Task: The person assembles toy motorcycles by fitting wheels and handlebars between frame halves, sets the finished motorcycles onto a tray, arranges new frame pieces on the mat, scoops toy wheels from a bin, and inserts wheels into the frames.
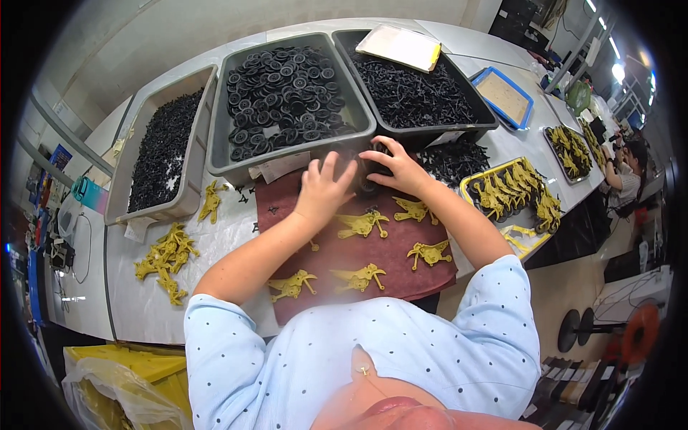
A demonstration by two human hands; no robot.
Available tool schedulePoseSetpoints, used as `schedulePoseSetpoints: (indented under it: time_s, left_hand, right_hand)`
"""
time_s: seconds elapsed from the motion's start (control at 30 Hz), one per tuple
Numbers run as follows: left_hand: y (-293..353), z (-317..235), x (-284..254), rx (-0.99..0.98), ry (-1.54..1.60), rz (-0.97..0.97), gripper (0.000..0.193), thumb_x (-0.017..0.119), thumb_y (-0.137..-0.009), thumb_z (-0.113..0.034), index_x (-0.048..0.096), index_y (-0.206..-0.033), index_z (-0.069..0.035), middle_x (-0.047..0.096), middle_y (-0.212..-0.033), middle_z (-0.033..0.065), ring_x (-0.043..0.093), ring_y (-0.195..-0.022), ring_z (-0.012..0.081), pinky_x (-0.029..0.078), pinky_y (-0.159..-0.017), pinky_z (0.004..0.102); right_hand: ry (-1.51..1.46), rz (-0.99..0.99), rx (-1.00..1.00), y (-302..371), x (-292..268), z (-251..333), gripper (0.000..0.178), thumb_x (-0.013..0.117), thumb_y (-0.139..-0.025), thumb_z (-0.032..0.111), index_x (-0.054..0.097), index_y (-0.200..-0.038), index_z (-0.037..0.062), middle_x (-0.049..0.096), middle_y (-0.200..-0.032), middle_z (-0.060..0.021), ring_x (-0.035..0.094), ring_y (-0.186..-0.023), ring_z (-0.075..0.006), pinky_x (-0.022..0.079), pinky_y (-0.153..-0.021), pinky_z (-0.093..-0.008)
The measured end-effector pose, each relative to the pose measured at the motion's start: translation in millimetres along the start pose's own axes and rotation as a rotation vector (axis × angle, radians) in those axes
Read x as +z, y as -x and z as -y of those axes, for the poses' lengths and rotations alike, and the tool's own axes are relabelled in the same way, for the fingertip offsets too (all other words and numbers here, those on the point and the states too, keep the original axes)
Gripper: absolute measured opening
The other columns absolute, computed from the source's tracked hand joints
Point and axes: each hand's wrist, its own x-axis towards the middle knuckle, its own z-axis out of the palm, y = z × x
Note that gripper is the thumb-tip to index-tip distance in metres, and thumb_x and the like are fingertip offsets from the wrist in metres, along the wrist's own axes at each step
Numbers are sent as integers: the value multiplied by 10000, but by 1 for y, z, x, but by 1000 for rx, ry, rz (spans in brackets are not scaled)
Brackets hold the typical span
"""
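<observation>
Just in front of the middle bin, my left hand [326,190] has its fingers spread, with nothing visibly gripped. Beside it, my right hand [400,170] curls its fingers round dark round parts that look like black wheels [370,185]; blur hides part of them. Both hands hover over the far edge of a dark red mat [326,258]. On the mat lie several flat yellow plastic parts, among them one near my left hand [362,224], one by my right forearm [430,254] and one closest to me [360,278].
A grey bin [215,154] of black wheels stands between a bin of small black pieces [115,204] and a black bin of thin parts [487,122]. Yellow parts [166,254] pile at left. A yellow-rimmed tray [467,188] sits right. Another person [627,172] works far right.
</observation>
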Motion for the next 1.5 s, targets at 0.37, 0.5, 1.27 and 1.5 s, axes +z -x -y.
schedulePoseSetpoints:
  time_s: [0.37, 0.5, 1.27, 1.5]
  left_hand:
    - [14, 38, -16, -123, 185, 425, 1095, 869, -598, -348, 234, -1490, -387, 354, -1374, 280, 381, -1226, 481, 359, -958, 620]
    - [7, 27, -25, -208, 182, 392, 1124, 886, -564, -311, 245, -1482, -395, 339, -1406, 255, 436, -1169, 424, 357, -938, 541]
    - [46, 12, -59, -405, 415, 286, 142, 651, -809, -134, 706, -922, -69, 677, -920, 133, 624, -917, 335, 499, -821, 430]
    - [24, -20, -29, -502, 423, 327, 189, 644, -815, -82, 653, -994, -23, 671, -946, 164, 627, -947, 341, 501, -798, 428]
  right_hand:
    - [143, 103, 238, 3, -13, 8, 724, 767, -746, 417, 475, -1370, 193, 414, -1400, -205, 408, -1285, -397, 381, -1034, -482]
    - [107, 47, 403, 12, -15, 23, 812, 826, -671, 399, 483, -1361, 144, 431, -1371, -208, 443, -1239, -400, 413, -1007, -472]
    - [49, 51, 356, 6, 35, 103, 252, 744, -771, 183, 650, -974, 67, 585, -950, -97, 610, -883, -303, 499, -769, -380]
    - [73, 129, 340, 2, 39, 93, 261, 764, -727, 150, 624, -916, 39, 593, -874, -118, 608, -852, -308, 494, -745, -388]
